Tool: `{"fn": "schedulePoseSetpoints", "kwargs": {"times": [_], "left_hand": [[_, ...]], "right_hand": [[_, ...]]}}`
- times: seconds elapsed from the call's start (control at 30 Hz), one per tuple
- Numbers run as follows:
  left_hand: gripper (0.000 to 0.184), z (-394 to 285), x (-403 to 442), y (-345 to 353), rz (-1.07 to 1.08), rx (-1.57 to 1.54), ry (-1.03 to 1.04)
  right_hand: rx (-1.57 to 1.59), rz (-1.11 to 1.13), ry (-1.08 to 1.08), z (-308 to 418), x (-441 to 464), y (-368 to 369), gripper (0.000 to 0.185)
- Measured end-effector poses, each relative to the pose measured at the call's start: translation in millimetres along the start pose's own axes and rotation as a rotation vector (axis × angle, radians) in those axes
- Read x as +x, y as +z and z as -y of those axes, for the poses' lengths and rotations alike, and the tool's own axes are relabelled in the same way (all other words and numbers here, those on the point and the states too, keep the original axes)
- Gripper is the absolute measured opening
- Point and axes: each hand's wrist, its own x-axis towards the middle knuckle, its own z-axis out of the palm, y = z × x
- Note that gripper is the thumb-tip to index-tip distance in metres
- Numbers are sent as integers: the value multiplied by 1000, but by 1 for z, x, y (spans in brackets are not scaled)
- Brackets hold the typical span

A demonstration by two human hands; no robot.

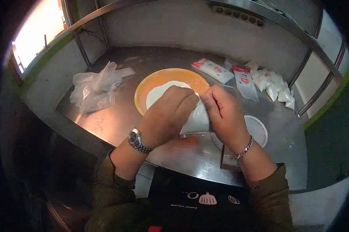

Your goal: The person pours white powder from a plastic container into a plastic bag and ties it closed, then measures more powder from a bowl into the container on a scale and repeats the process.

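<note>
Between my two hands hangs a clear plastic bag of white powder [196, 120], its top gathered in my fingers. My left hand [169, 115], with a watch at the wrist, is closed on the bag's upper left. My right hand [223, 112], with a chain bracelet at the wrist, pinches its upper right. Just behind the hands stands an orange bowl [143, 86] with white powder [157, 91] in it. The hands partly cover the bowl's near side.
Empty clear plastic bags [97, 87] lie crumpled at the left. Behind and to the right are two red-and-white packets [213, 70] and several small filled bags [274, 85]. A round clear lid [258, 130] and a box [229, 161] sit by my right wrist. A metal shelf rail [298, 33] runs overhead.
</note>
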Motion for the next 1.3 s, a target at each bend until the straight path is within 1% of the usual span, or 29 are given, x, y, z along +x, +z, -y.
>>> {"fn": "schedulePoseSetpoints", "kwargs": {"times": [0.03,0.1,0.13,0.2,0.23,0.3,0.33,0.4,0.43,0.5,0.53,0.6,0.63,0.7,0.73,0.8,0.83,0.9,1.03,1.1,1.13,1.2,1.23,1.3], "left_hand": [[31,-2,-3,5,2,-6,-3],[28,-5,-6,14,-105,-137,-76],[28,-9,-7,16,-103,-137,-76],[25,-16,-9,18,-145,-154,-115],[25,-19,-10,20,-139,-157,-113],[24,-24,-12,23,-180,-189,-189],[24,-27,-13,25,-177,-195,-187],[23,-32,-14,28,-222,-237,-260],[23,-35,-14,31,-220,-243,-261],[21,-38,-14,37,-247,-252,-312],[21,-40,-14,38,-246,-256,-314],[18,-44,-14,36,-221,-310,-406],[18,-45,-14,35,-220,-311,-409],[15,-46,-14,34,-197,-307,-413],[15,-46,-15,33,-195,-309,-415],[19,-47,-17,30,-162,-344,-447],[19,-47,-17,29,-159,-344,-445],[21,-47,-19,26,-121,-287,-413],[24,-45,-17,20,-53,-350,-428],[25,-47,-15,22,-207,-298,-339],[25,-49,-15,23,-205,-297,-341],[23,-52,-14,28,-246,-409,-424],[23,-54,-14,30,-248,-411,-423],[23,-57,-16,36,-369,-319,-412]], "right_hand": [[-1,3,6,-1,-3,1,17],[92,-88,72,-6,-9,6,18],[93,-88,73,-6,-10,7,18],[332,-99,262,-7,-13,8,19],[333,-104,267,-5,-15,7,19],[400,-85,416,0,-17,6,14],[398,-89,421,1,-20,7,14],[433,-165,372,0,-26,10,13],[430,-167,377,-2,-28,11,13],[66,-298,-48,-4,-30,14,10],[64,-296,-45,-4,-32,13,10],[-224,-269,-301,-4,-36,11,17],[-223,-267,-299,-3,-39,12,17],[-289,-201,-275,-2,-44,12,27],[-289,-199,-271,1,-46,11,27],[-346,-134,-273,8,-46,7,32],[-346,-136,-271,9,-46,7,32],[-327,-66,-236,9,-46,5,33],[-306,-100,-285,0,-46,3,30],[-289,-186,-271,-1,-46,3,26],[-287,-186,-269,-2,-47,4,26],[-198,-234,-166,-4,-48,6,23],[-200,-234,-167,-3,-47,5,23],[-149,-241,-180,-3,-47,2,22]]}}
